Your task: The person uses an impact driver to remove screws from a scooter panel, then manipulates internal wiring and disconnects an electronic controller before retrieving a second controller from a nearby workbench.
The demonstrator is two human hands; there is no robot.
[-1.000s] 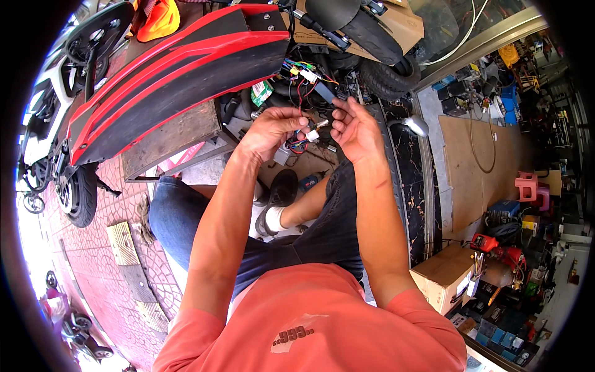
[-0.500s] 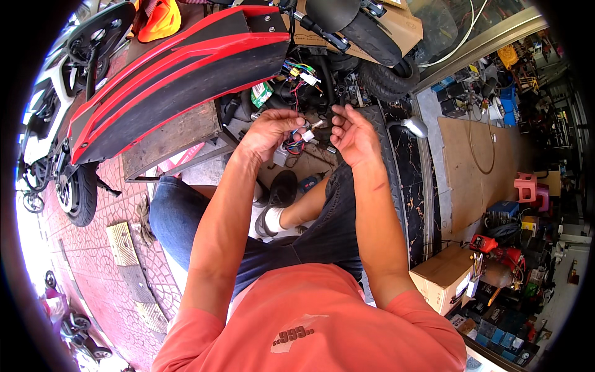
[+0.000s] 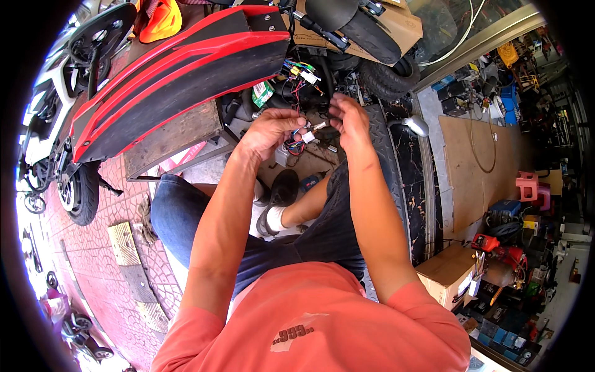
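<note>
My left hand (image 3: 271, 132) is closed, thumb and fingertips pinched on a bundle of thin coloured wires (image 3: 295, 147). White plug connectors (image 3: 308, 136) stick out from the bundle beside the fingertips. Just to the right, my right hand (image 3: 351, 121) hovers with bent fingers a little apart, slightly blurred, and nothing shows in it. Its fingertips are close to the connectors, with a gap between. Beyond both hands, more coloured wires with a white connector (image 3: 309, 77) hang by the end of a red and black scooter deck (image 3: 186, 93).
The deck lies over a worn low table (image 3: 176, 133) on the left. Tyres (image 3: 390, 80) and a cardboard box (image 3: 403, 31) stand at the far side. A blue power tool (image 3: 312, 181) lies by my shoe (image 3: 284, 188). Another cardboard box (image 3: 447, 273) sits at right.
My right hand has moved slightly left and its fingers have turned inward toward the connectors. The left hand keeps its pinch on the wires in about the same place.
</note>
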